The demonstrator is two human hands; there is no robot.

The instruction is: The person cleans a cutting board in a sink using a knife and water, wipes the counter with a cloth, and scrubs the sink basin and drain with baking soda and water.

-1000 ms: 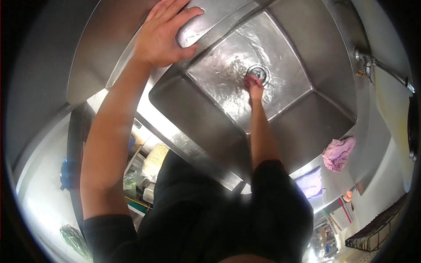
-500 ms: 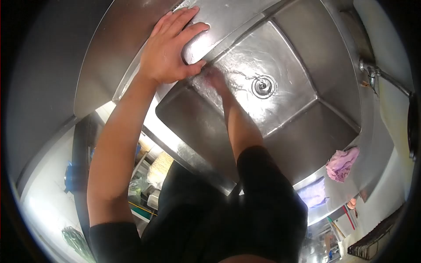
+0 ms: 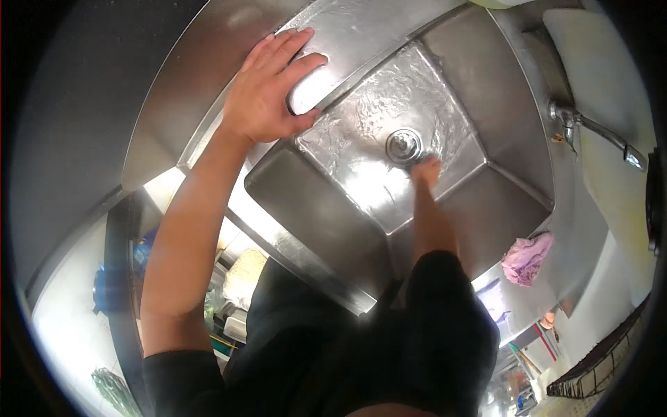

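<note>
My left hand point(image 3: 267, 94) lies palm down with fingers spread on the metal ledge beside the sink, thumb at the basin's rim. Down in the stainless steel sink point(image 3: 313, 201), my right hand point(image 3: 427, 171) is at the floor, just beside the round drain point(image 3: 404, 146). Its fingers look curled in; whatever they may hold is hidden. A thin, rippling layer of water point(image 3: 389, 97) covers part of the sink floor and shines under the light.
A faucet point(image 3: 570, 118) is mounted at the right, its spout pointing away from the basin. A crumpled pink cloth point(image 3: 528, 259) lies on the right-hand rim, with a pale purple cloth point(image 3: 492, 302) near it. Shelves with bagged goods point(image 3: 244, 278) stand below left.
My right hand has swept from the sink's left side across to the near side of the drain. The left hand keeps its place on the ledge. The view has shifted slightly.
</note>
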